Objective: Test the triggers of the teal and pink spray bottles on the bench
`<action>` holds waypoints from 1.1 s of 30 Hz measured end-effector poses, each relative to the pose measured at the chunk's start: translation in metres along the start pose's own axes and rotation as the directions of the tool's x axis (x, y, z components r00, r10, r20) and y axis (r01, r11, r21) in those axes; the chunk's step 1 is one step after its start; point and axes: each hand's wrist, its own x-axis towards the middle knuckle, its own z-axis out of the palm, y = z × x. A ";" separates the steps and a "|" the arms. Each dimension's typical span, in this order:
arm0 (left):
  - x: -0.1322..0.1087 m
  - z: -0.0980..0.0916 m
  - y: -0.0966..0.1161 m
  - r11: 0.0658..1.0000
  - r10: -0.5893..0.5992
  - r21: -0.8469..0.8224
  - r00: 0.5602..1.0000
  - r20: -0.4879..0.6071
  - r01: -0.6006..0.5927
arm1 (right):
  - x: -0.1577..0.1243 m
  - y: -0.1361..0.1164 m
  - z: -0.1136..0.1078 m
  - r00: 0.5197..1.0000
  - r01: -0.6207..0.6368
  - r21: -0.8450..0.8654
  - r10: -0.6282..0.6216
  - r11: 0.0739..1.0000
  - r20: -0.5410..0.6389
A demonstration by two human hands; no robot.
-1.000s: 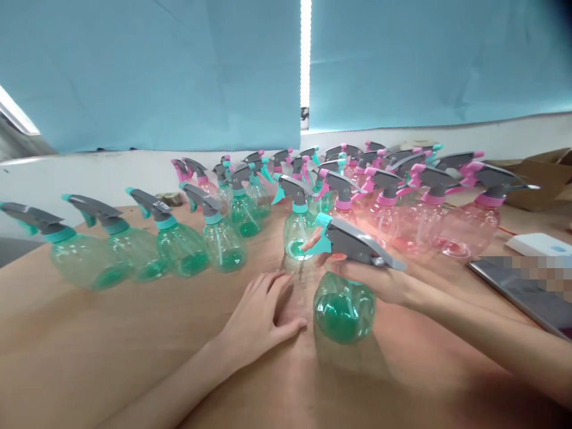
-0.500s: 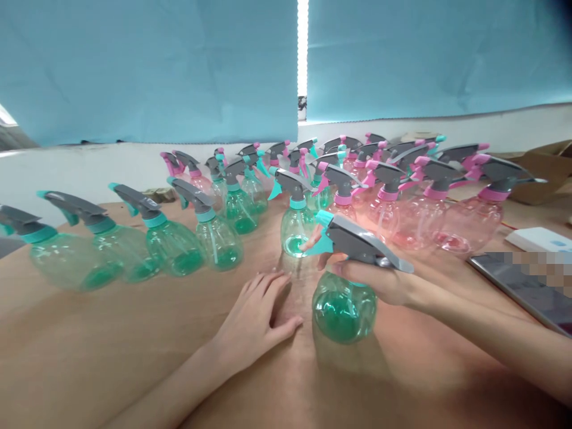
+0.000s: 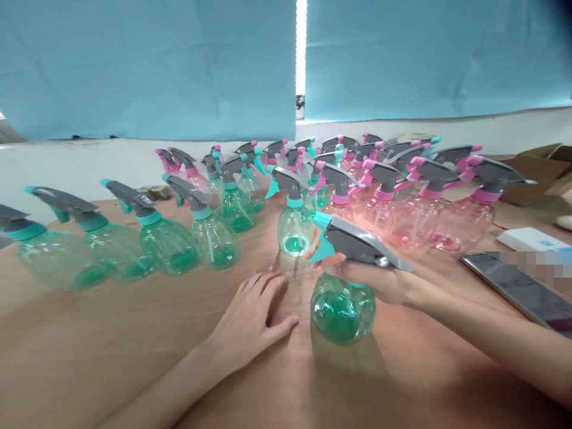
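My right hand (image 3: pixel 379 280) is wrapped round the neck of a green spray bottle (image 3: pixel 343 313). The bottle has a grey head with a turquoise nozzle and trigger, pointing left; part of its collar is hidden by my fingers. Flat on the wooden table (image 3: pixel 250 393) lies my left hand (image 3: pixel 254 316), fingers stretched out, holding nothing. Just beyond my hands stands another green spray bottle (image 3: pixel 295 229). To the left, several green spray bottles (image 3: pixel 170 244) form a slanting row.
Several pink spray bottles (image 3: pixel 465 223) crowd the right and back of the table. A phone (image 3: pixel 513 286) and a white box-like object (image 3: pixel 531 239) lie at the right, before a cardboard box (image 3: pixel 536 173). Blue curtains (image 3: pixel 147 71) hang behind.
The view has shifted slightly, so the bottles appear a little further left. My right hand keeps its hold on the green spray bottle, and my left hand stays flat on the table.
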 end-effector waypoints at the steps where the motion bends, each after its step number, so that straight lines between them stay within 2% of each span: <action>1: 0.000 0.000 0.000 1.000 0.000 0.006 1.000 0.005 0.000 | 0.000 0.002 0.001 1.000 -0.011 0.044 0.011 0.999 -0.001; 4: -0.001 0.000 0.000 1.000 -0.003 0.013 1.000 0.012 0.003 | -0.002 0.006 0.005 0.999 -0.038 0.145 0.038 0.989 0.003; 10: -0.001 -0.001 0.002 1.000 -0.002 0.024 0.999 0.035 0.001 | -0.002 0.008 0.007 1.000 -0.002 0.157 0.000 0.988 0.015; 17: -0.001 0.000 0.001 0.998 0.012 0.063 0.999 0.031 -0.014 | -0.002 0.003 0.007 1.000 -0.021 0.137 0.020 0.990 0.002; 26: -0.001 -0.003 0.003 0.994 0.025 0.106 0.998 0.064 -0.032 | -0.001 0.007 0.009 0.999 0.051 0.227 -0.051 0.973 -0.006; 33: -0.001 -0.003 0.003 0.994 0.021 0.104 0.997 0.070 -0.029 | -0.001 0.009 0.008 0.999 0.034 0.220 -0.036 0.975 0.006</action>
